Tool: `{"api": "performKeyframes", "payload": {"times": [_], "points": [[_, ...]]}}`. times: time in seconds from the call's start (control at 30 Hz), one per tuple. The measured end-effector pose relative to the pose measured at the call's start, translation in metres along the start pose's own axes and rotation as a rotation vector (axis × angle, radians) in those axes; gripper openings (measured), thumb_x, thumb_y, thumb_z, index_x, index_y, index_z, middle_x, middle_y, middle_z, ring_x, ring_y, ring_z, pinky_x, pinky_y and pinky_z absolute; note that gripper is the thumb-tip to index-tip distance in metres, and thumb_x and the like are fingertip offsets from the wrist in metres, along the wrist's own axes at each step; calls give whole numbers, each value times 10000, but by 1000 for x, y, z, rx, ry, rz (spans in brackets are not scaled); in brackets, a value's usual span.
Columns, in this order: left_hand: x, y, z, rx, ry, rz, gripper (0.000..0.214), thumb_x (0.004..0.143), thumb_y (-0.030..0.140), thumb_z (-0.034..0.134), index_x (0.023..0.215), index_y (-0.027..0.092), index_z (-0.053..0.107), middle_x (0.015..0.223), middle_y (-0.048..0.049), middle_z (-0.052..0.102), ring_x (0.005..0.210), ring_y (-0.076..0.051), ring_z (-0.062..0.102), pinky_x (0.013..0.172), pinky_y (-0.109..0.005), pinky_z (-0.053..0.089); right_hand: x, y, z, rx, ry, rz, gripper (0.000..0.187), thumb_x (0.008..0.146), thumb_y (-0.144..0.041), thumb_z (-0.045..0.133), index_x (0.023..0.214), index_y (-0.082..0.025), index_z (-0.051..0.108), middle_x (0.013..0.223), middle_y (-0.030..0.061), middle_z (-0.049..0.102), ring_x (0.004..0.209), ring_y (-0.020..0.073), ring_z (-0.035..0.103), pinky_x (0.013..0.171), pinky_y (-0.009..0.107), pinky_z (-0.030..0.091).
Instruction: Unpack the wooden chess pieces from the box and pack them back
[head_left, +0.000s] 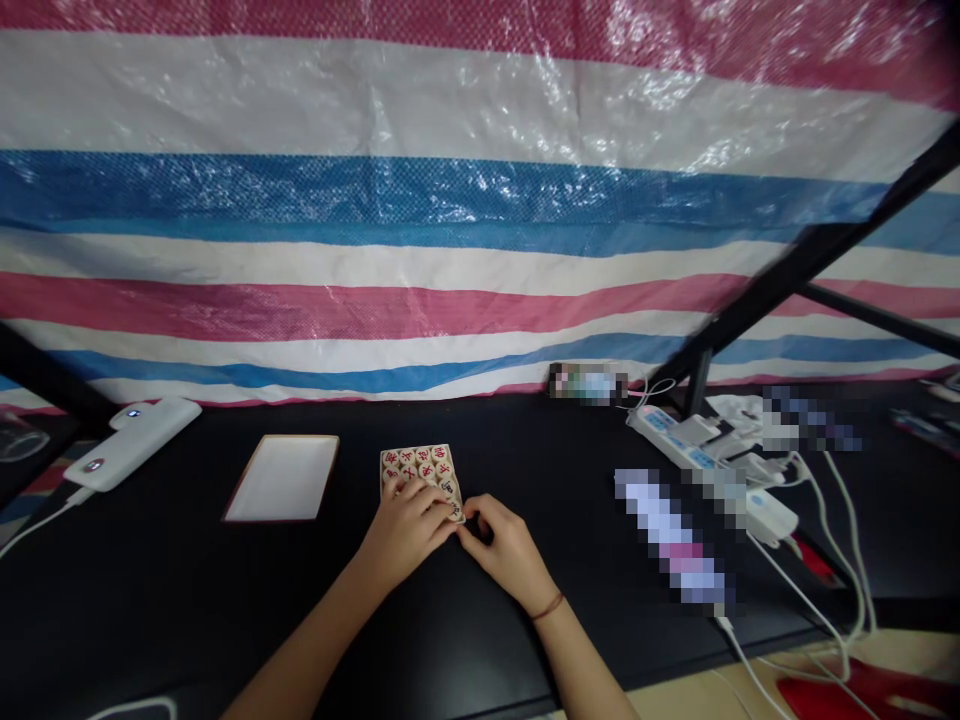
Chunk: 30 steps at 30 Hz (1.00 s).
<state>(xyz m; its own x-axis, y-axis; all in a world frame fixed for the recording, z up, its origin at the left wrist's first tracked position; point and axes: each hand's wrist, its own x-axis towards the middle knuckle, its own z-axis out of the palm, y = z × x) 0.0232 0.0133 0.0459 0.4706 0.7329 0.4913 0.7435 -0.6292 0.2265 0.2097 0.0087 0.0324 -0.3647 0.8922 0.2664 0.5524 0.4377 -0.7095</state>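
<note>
A shallow pale box (pixel 454 472) stands on the black table, filled with rows of round Chinese chess pieces (pixel 425 456) marked with red and black characters. My left hand (pixel 411 522) lies over the lower rows, its fingers spread across the pieces and hiding several of them. At the near right corner of the box, my right hand (pixel 506 548) has curled fingers, with thumb and index tip closing on that corner. Whether a piece is between those tips is hidden. To the left lies a lid (pixel 286 480), white inside with a thin tan and dark-red edge.
A white power bank (pixel 135 443) with a cable lies at the far left. On the right are a blurred-out phone-like object (pixel 671 535), a white power strip (pixel 712 465) with chargers, and loose cables. Striped plastic sheeting (pixel 390 310) hangs behind the table (pixel 187 600).
</note>
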Motion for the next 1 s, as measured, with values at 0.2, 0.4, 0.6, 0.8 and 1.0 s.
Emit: {"api": "performKeyframes", "payload": {"times": [0.2,0.4,0.6,0.8,1.0], "points": [[-1,-6,-9,24,-43,-72,155,873,352,589,950,254,682,977,-7,687,915,-178,577,815,-350,341,-1,0,0,-32,-17,-33,113,866,-174,534,963,-218,573,870,8,597,659,113,524,638,219,435],[-33,-48,-39,441,21,-710,410,899,394,492,1243,185,567,1224,-140,583,1084,-316,520,844,-426,414,2,-5,2,-78,-19,-7,81,862,-188,526,932,-213,557,869,8,596,658,114,542,627,214,435],[-52,-72,-57,442,-147,-929,352,916,270,371,1084,125,645,1030,-156,636,861,-294,621,705,-401,480,1,-7,4,-50,70,66,170,845,-251,554,1008,-212,533,821,-5,553,639,116,533,609,220,438],[-12,-40,-86,-477,339,-868,335,831,462,549,1021,200,634,916,-56,684,829,-217,638,705,-299,508,14,-21,-7,116,252,64,259,888,-326,537,1119,-211,519,978,56,597,802,151,577,747,276,478],[7,-8,-68,-1490,420,-970,494,675,465,753,1053,175,625,939,-81,707,827,-224,674,673,-295,536,40,-41,-8,617,137,205,582,920,-463,466,1417,-244,258,986,58,645,767,161,637,677,278,528]]}}
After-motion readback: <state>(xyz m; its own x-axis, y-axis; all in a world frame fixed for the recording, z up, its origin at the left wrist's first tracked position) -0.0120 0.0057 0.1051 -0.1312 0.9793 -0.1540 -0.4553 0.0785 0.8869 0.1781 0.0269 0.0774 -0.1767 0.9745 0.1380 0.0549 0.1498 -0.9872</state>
